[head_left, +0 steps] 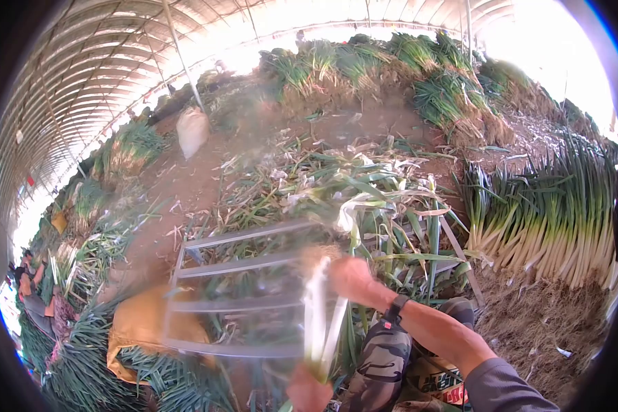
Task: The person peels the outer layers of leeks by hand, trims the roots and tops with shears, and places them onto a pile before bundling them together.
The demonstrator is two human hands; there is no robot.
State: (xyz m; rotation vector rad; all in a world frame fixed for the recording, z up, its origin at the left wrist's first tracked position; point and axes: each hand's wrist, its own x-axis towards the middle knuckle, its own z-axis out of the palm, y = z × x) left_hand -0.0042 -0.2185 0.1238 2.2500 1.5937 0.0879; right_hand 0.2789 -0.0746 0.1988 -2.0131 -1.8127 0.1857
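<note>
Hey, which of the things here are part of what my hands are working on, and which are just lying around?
In hand: leek stalk, gripped low by left hand, right hand at its top, metal rack behind.
Lying about: stacked leeks, peelings, white sack, yellow bag, far leek piles.

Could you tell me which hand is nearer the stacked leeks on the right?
Right. The right hand sits left of the stacked leeks; the left hand is lower and farther left.

No text can be read (the printed sack [438,384] is too blurred).
</note>
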